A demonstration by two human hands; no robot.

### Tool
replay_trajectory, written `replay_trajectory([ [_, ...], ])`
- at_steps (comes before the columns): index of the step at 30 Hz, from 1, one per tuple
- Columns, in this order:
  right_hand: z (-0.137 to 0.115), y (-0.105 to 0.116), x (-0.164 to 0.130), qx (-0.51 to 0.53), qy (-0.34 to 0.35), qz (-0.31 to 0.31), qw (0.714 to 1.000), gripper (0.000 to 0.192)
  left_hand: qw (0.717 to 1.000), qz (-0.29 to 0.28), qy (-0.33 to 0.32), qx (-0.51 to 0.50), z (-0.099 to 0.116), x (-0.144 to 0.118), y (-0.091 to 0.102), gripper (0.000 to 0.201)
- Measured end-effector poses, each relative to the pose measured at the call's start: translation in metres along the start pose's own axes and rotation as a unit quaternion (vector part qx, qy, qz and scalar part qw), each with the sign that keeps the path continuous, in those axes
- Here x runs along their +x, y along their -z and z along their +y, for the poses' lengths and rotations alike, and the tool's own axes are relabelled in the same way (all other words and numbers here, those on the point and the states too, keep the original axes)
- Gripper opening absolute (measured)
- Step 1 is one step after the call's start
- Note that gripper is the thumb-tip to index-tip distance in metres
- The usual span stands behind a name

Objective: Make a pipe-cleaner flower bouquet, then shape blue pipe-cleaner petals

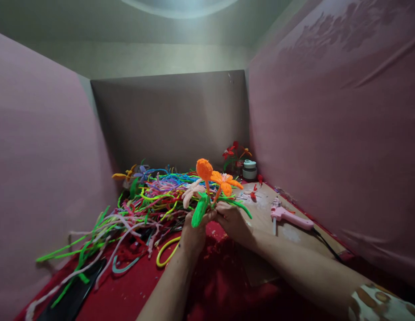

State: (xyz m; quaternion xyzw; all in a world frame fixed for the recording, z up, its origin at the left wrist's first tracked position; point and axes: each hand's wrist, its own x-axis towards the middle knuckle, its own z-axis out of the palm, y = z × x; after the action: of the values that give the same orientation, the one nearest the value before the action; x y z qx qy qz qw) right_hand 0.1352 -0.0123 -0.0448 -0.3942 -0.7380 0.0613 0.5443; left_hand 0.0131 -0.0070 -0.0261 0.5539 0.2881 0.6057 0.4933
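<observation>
Left hand and right hand both pinch closed on the green stems of a pipe-cleaner flower bunch, which looks light, bendy and easily crushed, so it is best gripped low on the stems

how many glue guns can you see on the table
1. The pink glue gun lies on the board to the right of the right hand, untouched. Another could be hidden under the pipe cleaner pile.

Bare forearms; right sleeve cream with brown patches.
</observation>
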Motion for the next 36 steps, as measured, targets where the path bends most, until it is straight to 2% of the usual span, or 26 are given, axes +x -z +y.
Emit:
replay_trajectory([
  [6, -0.004, -0.003, -0.002, 0.004, -0.007, -0.025, 1.0, 0.019, 0.998, -0.011, 0.049, 0.031, 0.014, -0.001, -0.001, 0.006],
  [8, -0.009, -0.001, -0.004, -0.015, 0.013, -0.021, 1.0, 0.015, 0.998, -0.006, 0.055, 0.021, 0.015, 0.0, 0.001, 0.007],
  [11, -0.017, 0.01, -0.003, -0.054, 0.09, 0.039, 0.994, 0.014, 0.998, -0.004, 0.064, -0.004, 0.007, 0.004, 0.005, 0.011],
  [14, -0.023, 0.027, 0.005, -0.154, 0.144, 0.115, 0.971, 0.019, 0.996, -0.016, 0.078, -0.03, -0.003, 0.004, 0.007, 0.018],
  [17, -0.021, 0.04, 0.017, -0.278, 0.202, 0.093, 0.934, 0.023, 0.995, -0.034, 0.088, -0.036, -0.011, 0.003, 0.006, 0.017],
  [21, -0.01, 0.048, 0.023, -0.359, 0.246, 0.058, 0.898, 0.026, 0.994, -0.048, 0.093, -0.029, -0.015, 0.002, 0.006, 0.011],
  [25, -0.003, 0.054, 0.025, -0.379, 0.231, -0.007, 0.896, 0.025, 0.994, -0.043, 0.095, -0.036, -0.016, 0.002, 0.004, 0.017],
  [29, -0.01, 0.062, 0.03, -0.39, 0.242, -0.056, 0.887, 0.027, 0.992, -0.025, 0.098, -0.073, -0.015, 0.0, -0.002, 0.017],
  [36, -0.027, 0.061, 0.037, -0.431, 0.287, -0.037, 0.855, 0.031, 0.985, -0.007, 0.112, -0.129, -0.007, -0.002, -0.003, 0.023],
])
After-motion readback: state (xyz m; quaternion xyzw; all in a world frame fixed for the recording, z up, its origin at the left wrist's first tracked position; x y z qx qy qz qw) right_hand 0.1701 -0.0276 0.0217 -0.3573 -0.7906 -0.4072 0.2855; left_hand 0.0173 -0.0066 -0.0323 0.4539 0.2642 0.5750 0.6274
